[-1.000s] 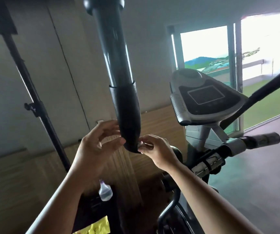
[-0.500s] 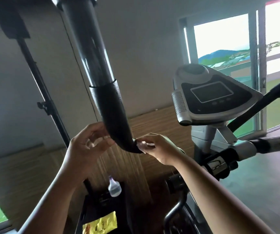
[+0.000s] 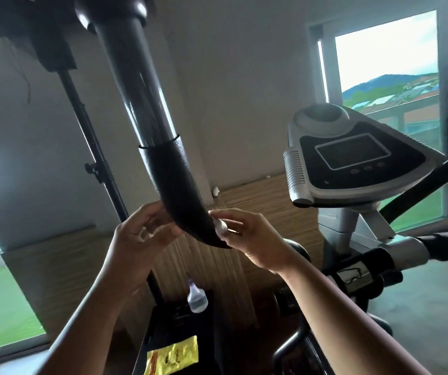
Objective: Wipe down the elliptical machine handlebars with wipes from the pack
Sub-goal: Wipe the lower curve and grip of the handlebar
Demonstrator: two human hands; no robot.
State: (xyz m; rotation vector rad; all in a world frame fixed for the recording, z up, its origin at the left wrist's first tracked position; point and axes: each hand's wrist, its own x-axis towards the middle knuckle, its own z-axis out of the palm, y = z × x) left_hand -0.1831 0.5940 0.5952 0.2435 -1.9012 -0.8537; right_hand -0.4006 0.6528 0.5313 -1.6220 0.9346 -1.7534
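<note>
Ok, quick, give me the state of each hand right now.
Left hand: cannot be told, fingers curled beside the handlebar.
Right hand: pinching a wipe.

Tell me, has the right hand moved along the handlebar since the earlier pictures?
No. The right hand stays at the lower end of the handlebar grip, pinching a wipe.
</note>
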